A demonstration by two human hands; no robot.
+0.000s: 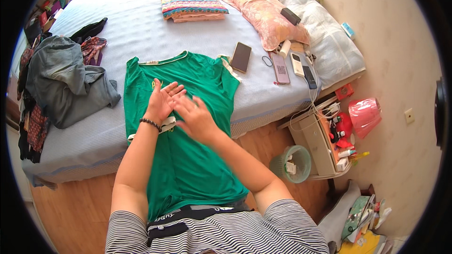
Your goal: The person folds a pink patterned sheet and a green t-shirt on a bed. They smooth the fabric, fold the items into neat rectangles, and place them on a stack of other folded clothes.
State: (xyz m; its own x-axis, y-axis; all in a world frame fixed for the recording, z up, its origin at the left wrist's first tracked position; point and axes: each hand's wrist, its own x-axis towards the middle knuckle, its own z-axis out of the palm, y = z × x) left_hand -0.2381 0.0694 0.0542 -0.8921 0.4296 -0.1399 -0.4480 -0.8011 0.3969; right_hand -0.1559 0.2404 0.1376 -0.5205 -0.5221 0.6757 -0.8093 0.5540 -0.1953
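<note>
A green wastebasket on the floor holds white scraps. Both hands lie flat, fingers spread — left hand, right hand — pressing the green shirt spread over the bed edge.

Phone, grey trousers, folded striped cloth
</note>
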